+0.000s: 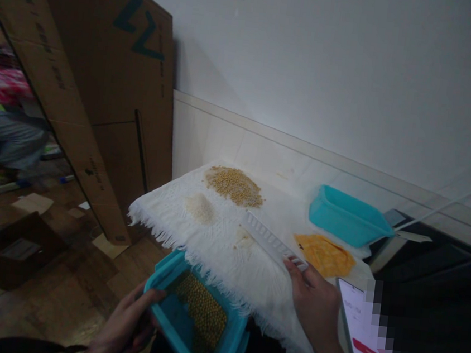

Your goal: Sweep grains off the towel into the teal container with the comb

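Note:
My left hand (127,322) grips the near-left rim of a teal plastic container (170,313) held below the table's front edge; tan grains (204,313) lie inside it. My right hand (315,300) is closed on the near end of a long white ridged plastic strip (266,237), which lies flat on a white fringed cloth (219,253). On the cloth sit a pile of tan grains (234,186), a small white pile (201,206), a faint pale heap (243,239) beside the strip, and an orange pile (325,254).
A second teal container (347,217) stands at the back right of the table. A phone (364,336) lies at the right front. A large cardboard box (95,72) leans at the left. A tiled wall runs behind. Wooden floor with cardboard scraps (33,203) lies to the left.

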Action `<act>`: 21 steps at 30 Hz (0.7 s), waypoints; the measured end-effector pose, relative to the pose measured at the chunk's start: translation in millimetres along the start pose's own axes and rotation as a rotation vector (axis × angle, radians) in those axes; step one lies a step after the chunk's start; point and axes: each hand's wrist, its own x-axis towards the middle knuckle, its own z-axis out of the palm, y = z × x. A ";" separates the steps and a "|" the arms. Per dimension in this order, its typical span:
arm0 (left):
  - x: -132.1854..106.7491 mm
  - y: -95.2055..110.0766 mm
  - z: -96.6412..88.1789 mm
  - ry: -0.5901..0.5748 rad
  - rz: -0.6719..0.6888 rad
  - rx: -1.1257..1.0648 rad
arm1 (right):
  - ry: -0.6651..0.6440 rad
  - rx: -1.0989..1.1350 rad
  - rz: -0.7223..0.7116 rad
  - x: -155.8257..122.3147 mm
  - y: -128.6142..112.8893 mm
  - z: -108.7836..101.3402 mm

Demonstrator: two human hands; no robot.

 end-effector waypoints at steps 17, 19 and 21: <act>-1.2 1.7 1.3 0.007 -0.002 0.011 | -0.141 0.223 0.082 -2.1 -8.8 2.8; -2.9 2.5 1.7 0.008 0.001 0.005 | -0.170 0.244 0.098 -1.7 -9.9 1.9; -4.0 3.1 2.2 0.017 -0.007 -0.001 | -0.180 0.253 0.105 -1.7 -10.8 0.9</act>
